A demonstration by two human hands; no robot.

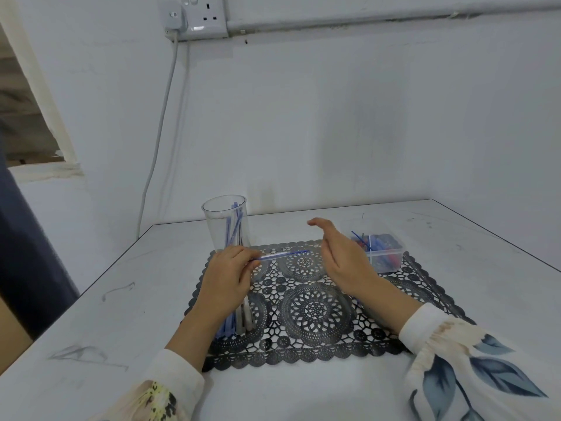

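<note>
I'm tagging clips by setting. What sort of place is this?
Probably a plain room in a home or small workroom: a white table against a bare wall, a wall socket with a plug and cable, and a black lace placemat where the left hand pinches a blue straw.

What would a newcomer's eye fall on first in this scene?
Probably the black lace mat, with both hands over it: the left hand pinches a blue stick, the right hand hangs open beside its tip. Next, the clear cup of blue sticks at the mat's far left corner and the clear box of coloured sticks at its far right.
</note>
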